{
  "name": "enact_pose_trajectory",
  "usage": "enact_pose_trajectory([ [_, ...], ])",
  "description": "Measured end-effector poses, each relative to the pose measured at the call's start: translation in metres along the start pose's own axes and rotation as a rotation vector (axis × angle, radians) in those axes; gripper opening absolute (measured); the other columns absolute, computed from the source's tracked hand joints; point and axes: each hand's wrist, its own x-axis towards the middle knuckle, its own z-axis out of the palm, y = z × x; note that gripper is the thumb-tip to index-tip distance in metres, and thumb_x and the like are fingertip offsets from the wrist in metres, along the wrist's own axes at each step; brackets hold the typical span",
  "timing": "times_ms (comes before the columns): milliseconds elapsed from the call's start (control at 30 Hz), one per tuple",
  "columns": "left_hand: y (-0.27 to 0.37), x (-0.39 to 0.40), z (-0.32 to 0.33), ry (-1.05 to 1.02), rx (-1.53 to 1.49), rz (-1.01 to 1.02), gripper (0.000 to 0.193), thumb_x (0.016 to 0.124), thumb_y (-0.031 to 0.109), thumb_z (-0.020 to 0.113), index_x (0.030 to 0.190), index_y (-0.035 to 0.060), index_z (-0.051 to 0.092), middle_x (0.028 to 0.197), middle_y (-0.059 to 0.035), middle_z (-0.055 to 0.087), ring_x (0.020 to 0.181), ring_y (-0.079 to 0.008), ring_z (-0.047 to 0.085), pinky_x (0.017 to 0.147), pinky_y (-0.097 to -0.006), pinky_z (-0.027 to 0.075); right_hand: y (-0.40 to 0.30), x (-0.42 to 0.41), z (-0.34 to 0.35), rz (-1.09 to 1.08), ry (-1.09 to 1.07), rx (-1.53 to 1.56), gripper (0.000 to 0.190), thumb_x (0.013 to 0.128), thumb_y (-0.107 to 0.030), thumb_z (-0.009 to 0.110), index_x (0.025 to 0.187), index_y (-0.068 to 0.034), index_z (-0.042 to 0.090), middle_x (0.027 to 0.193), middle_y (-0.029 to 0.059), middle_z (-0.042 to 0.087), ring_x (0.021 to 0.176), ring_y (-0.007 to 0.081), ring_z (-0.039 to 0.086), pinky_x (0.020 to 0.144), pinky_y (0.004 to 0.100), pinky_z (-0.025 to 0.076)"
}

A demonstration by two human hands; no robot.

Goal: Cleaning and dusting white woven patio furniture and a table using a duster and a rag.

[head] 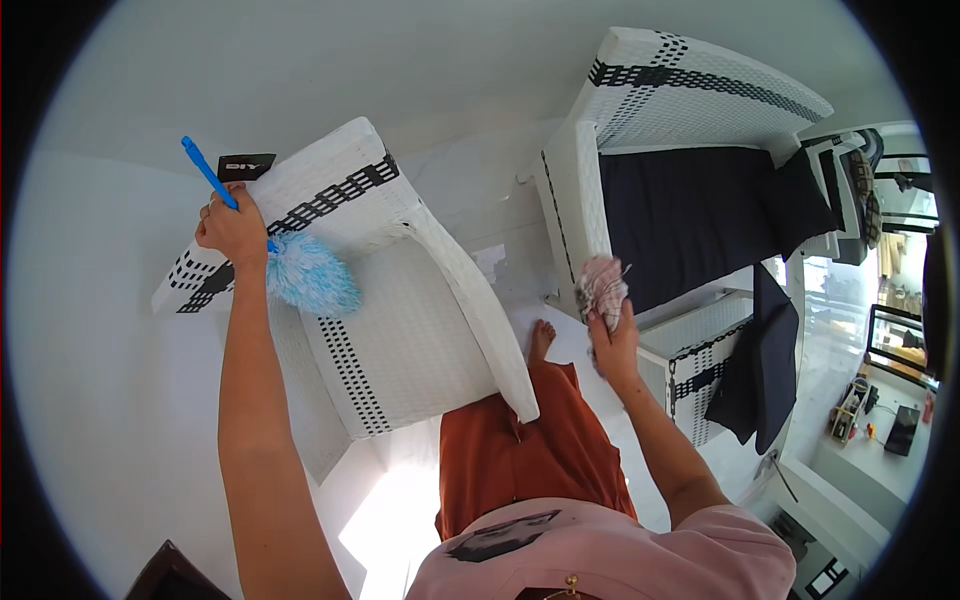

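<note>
My left hand [234, 229] grips the blue handle of a duster [311, 274] with a fluffy blue-and-white head. The duster's head lies against the backrest of a white woven armchair [412, 330] with black checked bands. From the handle's end area hangs a black tag [246, 166] bearing writing, though its attachment is hidden. In my right hand [616, 345] is a crumpled pink-and-white cloth [602, 289], held up beside the arm of a white woven sofa [592, 195]. The armchair's seat is bare, without a cushion.
Dark cushions [690, 217] cover the sofa. A white woven table [697, 375] stands to the right, with dark cushions [761, 360] leaning on it. A white wall [97, 300] rises at the left. Farther right, a counter [862, 472] holds small items. A dark brown edge [172, 574] shows at lower left.
</note>
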Motion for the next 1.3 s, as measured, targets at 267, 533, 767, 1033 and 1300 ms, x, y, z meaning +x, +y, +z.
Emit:
enact_pose_trajectory([
  [267, -0.005, -0.003, -0.040, -0.132, -0.766, -0.135, 0.034, 0.090, -0.002, 0.046, 0.119, -0.0005, 0.062, 0.120, -0.0130, 0.064, 0.116, -0.0250, 0.057, 0.102, -0.0338, 0.039, 0.044, 0.090, 0.002, -0.381, -0.312, -0.751, 0.075, 0.073, -0.010, 0.069, 0.143, -0.010, 0.040, 0.140, 0.0248, 0.035, 0.133, 0.0504, 0.029, 0.106, 0.0566, 0.032],
  [533, 0.071, -0.114, -0.207, -0.503, -0.590, -0.368, 0.027, 0.101, 0.017, 0.040, 0.114, 0.0018, 0.059, 0.109, -0.0079, 0.067, 0.058, -0.0093, 0.058, 0.055, -0.0220, 0.041, 0.038, 0.255, 0.037, -0.422, -0.221, -0.625, 0.076, 0.074, -0.016, 0.074, 0.142, -0.009, 0.041, 0.147, 0.0222, 0.030, 0.137, 0.0502, 0.024, 0.108, 0.0589, 0.030],
  [767, 0.247, -0.126, -0.310, -0.612, -0.721, -0.336, 0.033, 0.103, 0.024, 0.041, 0.117, -0.0018, 0.056, 0.092, -0.0155, 0.069, 0.037, -0.0040, 0.041, 0.035, -0.0169, 0.027, 0.052, 0.226, 0.016, -0.553, -0.354, -0.558, 0.076, 0.069, -0.021, 0.077, 0.137, -0.006, 0.046, 0.143, 0.0212, 0.034, 0.136, 0.0493, 0.025, 0.106, 0.0598, 0.033],
  [1033, 0.367, -0.111, -0.328, -0.651, -1.092, -0.302, 0.040, 0.105, 0.029, 0.037, 0.116, -0.0061, 0.053, 0.074, -0.0200, 0.066, 0.030, -0.0033, 0.026, 0.031, -0.0177, 0.018, 0.085, 0.106, -0.093, -0.605, -0.742, -0.170, 0.059, 0.062, -0.006, 0.076, 0.119, -0.009, 0.061, 0.121, 0.0152, 0.051, 0.119, 0.0405, 0.046, 0.099, 0.0434, 0.044],
  [1300, 0.340, -0.149, -0.244, -0.394, -1.557, -0.626, 0.045, 0.104, 0.036, 0.038, 0.121, -0.0030, 0.052, 0.091, -0.0188, 0.066, 0.041, -0.0041, 0.037, 0.037, -0.0172, 0.026, -0.005, 0.386, -0.232, -0.621, 0.430, -0.070, 0.052, 0.073, 0.005, 0.052, 0.123, -0.003, 0.057, 0.124, 0.0278, 0.050, 0.114, 0.0461, 0.047, 0.099, 0.0488, 0.039],
])
